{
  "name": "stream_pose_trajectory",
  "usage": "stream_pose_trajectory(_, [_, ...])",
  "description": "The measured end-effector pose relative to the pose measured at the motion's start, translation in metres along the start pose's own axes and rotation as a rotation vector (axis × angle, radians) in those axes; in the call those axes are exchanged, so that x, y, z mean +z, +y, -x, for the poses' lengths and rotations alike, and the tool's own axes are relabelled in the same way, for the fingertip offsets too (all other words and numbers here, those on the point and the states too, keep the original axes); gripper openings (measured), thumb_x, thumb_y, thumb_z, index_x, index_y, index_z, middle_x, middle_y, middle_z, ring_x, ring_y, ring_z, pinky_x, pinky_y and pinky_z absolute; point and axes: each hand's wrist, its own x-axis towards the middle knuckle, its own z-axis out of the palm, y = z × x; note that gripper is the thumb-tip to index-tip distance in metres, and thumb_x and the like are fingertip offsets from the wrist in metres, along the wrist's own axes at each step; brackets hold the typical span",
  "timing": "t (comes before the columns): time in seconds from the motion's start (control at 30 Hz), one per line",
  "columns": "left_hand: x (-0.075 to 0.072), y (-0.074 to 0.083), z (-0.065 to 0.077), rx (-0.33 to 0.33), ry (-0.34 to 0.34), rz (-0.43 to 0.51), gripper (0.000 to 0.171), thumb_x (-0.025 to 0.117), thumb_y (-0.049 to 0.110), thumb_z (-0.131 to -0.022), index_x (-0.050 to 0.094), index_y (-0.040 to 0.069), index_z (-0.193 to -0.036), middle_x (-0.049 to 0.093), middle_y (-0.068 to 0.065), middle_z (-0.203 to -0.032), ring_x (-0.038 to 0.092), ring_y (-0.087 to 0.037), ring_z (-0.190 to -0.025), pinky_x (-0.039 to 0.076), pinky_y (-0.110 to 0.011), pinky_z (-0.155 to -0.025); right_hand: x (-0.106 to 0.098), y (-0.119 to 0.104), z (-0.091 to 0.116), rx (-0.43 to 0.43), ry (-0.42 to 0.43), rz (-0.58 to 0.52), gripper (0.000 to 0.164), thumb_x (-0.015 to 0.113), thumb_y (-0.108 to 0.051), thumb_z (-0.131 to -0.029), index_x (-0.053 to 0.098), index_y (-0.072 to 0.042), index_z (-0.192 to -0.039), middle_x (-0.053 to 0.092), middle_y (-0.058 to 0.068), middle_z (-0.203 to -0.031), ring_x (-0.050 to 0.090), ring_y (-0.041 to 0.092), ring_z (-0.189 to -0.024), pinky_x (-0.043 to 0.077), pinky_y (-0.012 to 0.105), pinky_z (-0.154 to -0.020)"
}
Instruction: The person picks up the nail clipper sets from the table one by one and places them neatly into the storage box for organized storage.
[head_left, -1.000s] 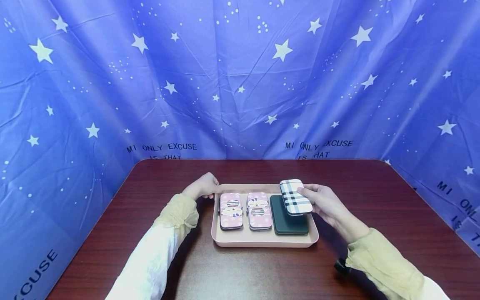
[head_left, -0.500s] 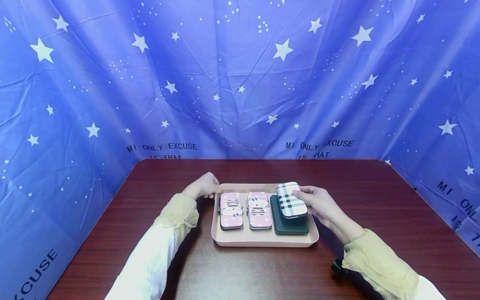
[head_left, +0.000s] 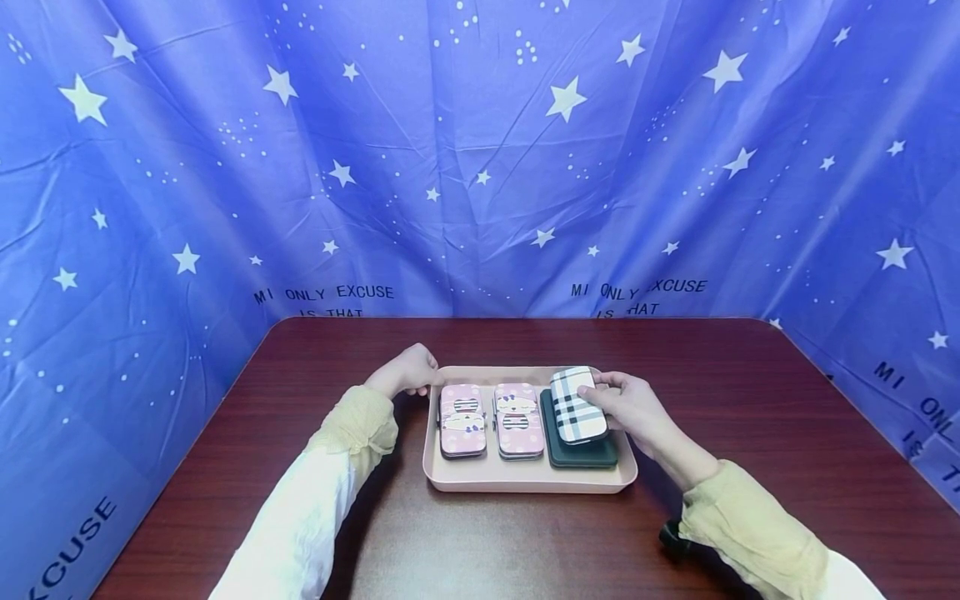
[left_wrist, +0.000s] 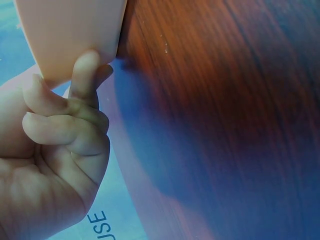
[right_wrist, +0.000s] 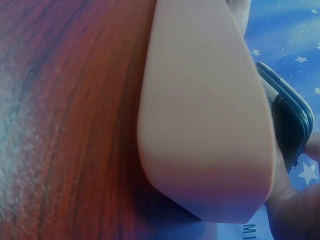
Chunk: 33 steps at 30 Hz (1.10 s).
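In the head view my right hand holds a small flat case with a white, black and blue plaid cover, thumb on top. The plaid case is tilted over a larger dark green flat case; whether they touch I cannot tell. Two pink patterned cases lie left of the green one in a beige tray. My left hand pinches the tray's far left corner, its other fingers curled in the left wrist view. The tray wall hides part of the plaid case's dark edge in the right wrist view.
The tray stands on a dark red-brown wooden table. A blue curtain with white stars hangs behind the table and along both sides. A small black object shows at the right cuff.
My right hand has moved the plaid case a little left and toward me, over the green case. My left hand and the tray have stayed in place.
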Motion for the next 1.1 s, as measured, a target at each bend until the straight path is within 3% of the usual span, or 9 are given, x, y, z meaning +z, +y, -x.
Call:
stream_pose_trajectory(0.33, [0.0002, 0.0001, -0.0004, -0.006, -0.001, -0.005, 0.034, 0.065, 0.011, -0.083, 0.046, 0.013, -0.054, 0.045, 0.003, -0.040, 0.041, -0.006, -0.037, 0.034, -0.019, -0.037, 0.0043, -0.0003, 0.0027, -0.058, -0.011, 0.019, 0.057, 0.064, -0.015, -0.089, 0.036, 0.017, -0.128, 0.070, 0.012, -0.092, 0.067, 0.009, -0.072, 0.058, 0.030, -0.065])
stream_pose_trajectory(1.1, [0.0005, -0.0020, -0.0022, -0.001, 0.002, 0.003, 0.031, 0.066, 0.011, -0.081, 0.049, 0.012, -0.056, 0.046, 0.003, -0.041, 0.041, -0.006, -0.037, 0.033, -0.018, -0.036, 0.0085, 0.0050, -0.0020, -0.005, 0.010, 0.111, 0.054, 0.065, -0.015, -0.086, 0.041, 0.014, -0.126, 0.070, 0.009, -0.085, 0.067, 0.011, -0.066, 0.057, 0.029, -0.061])
